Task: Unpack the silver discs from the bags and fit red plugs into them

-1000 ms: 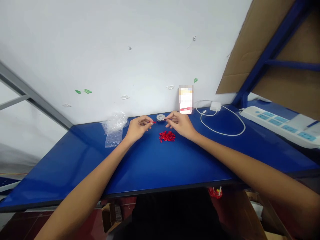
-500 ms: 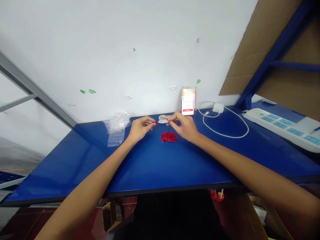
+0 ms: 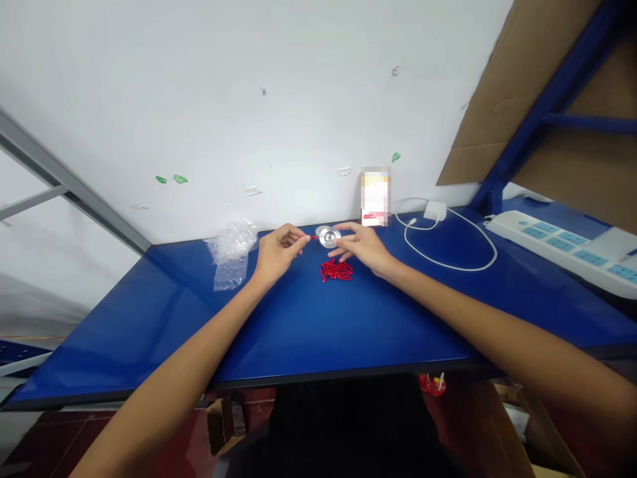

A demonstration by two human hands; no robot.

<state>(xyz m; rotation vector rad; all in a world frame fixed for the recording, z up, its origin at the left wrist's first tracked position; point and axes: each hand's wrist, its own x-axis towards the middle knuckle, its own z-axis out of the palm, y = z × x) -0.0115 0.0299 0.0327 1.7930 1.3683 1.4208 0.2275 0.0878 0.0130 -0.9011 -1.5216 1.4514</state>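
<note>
My left hand (image 3: 283, 251) is closed in a pinch on a short red cord (image 3: 313, 237), whose tip points to the right. Just past that tip, my right hand (image 3: 362, 247) grips a shiny round metal disc (image 3: 329, 237) at its right edge, with a raised hub in its middle. A second pale disc shows partly behind it; whether the two are joined I cannot tell. Cord and disc sit very close, and I cannot make out if they touch. Below the right fingers lies a small pile of red cord loops (image 3: 336, 270) on the blue table (image 3: 318, 325).
Crumpled clear plastic bags (image 3: 233, 252) lie left of my hands. A phone (image 3: 375, 199) leans upright against the white wall. To its right are a white charger (image 3: 436, 211) with a looped cable and a long power strip (image 3: 562, 249). A blue frame post borders the right side.
The metal disc has turned from nearly edge-on to face me. My right fingers have spread around its edge. My left hand still pinches the red cord in about the same place.
</note>
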